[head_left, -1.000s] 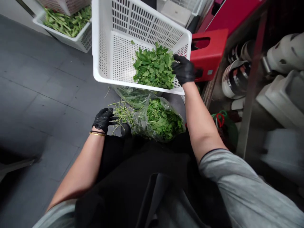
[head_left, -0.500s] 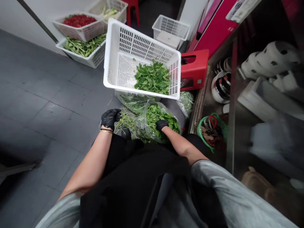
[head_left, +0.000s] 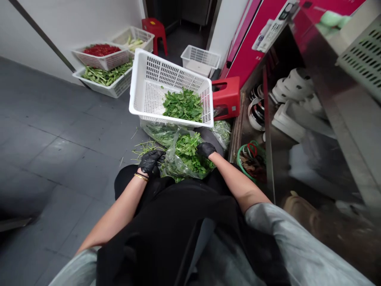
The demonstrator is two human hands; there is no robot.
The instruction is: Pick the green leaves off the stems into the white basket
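A clear plastic bag of leafy greens (head_left: 186,157) lies on the floor in front of my knees. My right hand (head_left: 205,149), in a black glove, is closed on greens at the bag's top right. My left hand (head_left: 151,161), also gloved, with a gold bracelet, is closed at the bag's left edge; what it grips is hidden. Bare green stems (head_left: 144,147) lie scattered on the floor left of the bag. Just beyond the bag stands a white perforated basket (head_left: 143,85) with a pile of picked leaves (head_left: 183,105) in its near right corner.
White baskets of red chillies (head_left: 101,50) and green vegetables (head_left: 102,75) stand by the back wall. A red stool (head_left: 226,97) sits right of the basket. A steel shelf with bowls (head_left: 257,113) runs along the right. Grey tiled floor (head_left: 53,139) lies to the left.
My right hand left the basket's leaf pile and came down to the bag. The view pulled back and up. My left hand shifted slightly right to the bag's edge.
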